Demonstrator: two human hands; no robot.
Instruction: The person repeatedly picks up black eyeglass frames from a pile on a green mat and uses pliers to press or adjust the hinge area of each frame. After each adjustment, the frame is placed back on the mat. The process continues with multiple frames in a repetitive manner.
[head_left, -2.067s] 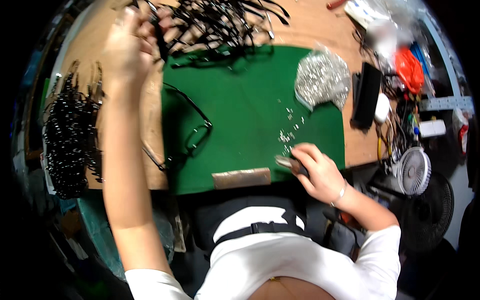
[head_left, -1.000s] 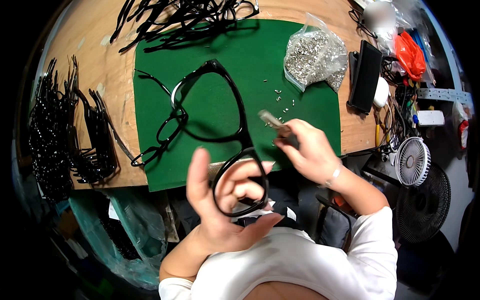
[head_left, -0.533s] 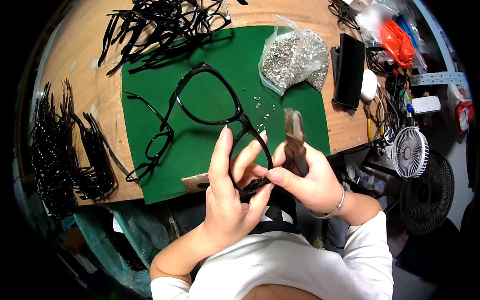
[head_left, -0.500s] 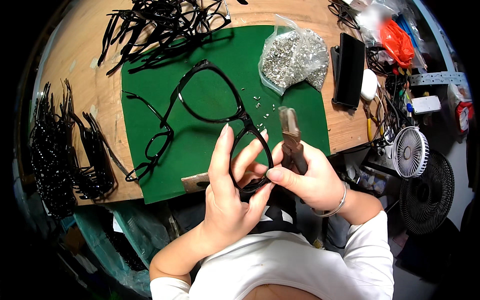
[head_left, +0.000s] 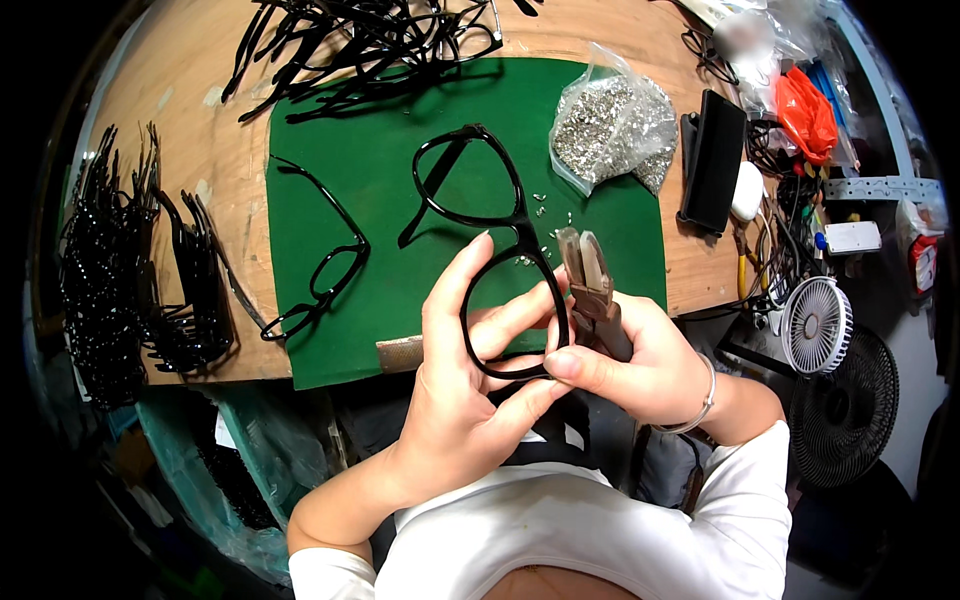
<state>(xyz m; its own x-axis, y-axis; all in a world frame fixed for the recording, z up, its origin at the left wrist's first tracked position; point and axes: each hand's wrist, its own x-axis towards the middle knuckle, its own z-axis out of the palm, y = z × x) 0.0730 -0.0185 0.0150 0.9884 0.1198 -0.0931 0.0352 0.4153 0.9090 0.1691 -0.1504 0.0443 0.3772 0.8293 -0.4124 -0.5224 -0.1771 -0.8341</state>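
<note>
My left hand (head_left: 450, 370) is closed around the near rim of a black eyeglass frame (head_left: 519, 200), its fingers reaching through and behind the lens opening. The frame stands raised over the green mat, one temple arm angled down to the left. In my right hand (head_left: 645, 365) is a pair of metal pliers (head_left: 590, 275), jaws pointing away from me and parted. The right thumb also presses on the lower corner of the eyeglass frame. Just beyond the pliers, small silvery pieces (head_left: 541, 211) lie scattered on the mat.
A second black frame (head_left: 345, 275) rests on the green mat (head_left: 340, 345). Piled black frames (head_left: 370, 50) lie at the back, black temple arms (head_left: 100, 280) at the left. Clear bags of silvery parts (head_left: 605, 130), a black case (head_left: 713, 160) and a white fan (head_left: 817, 325) are on the right.
The eyeglass frame has turned in my hands, its far rim swinging right and its temple now folded lower. The pliers' jaws appear wider apart. The whole view has shifted slightly.
</note>
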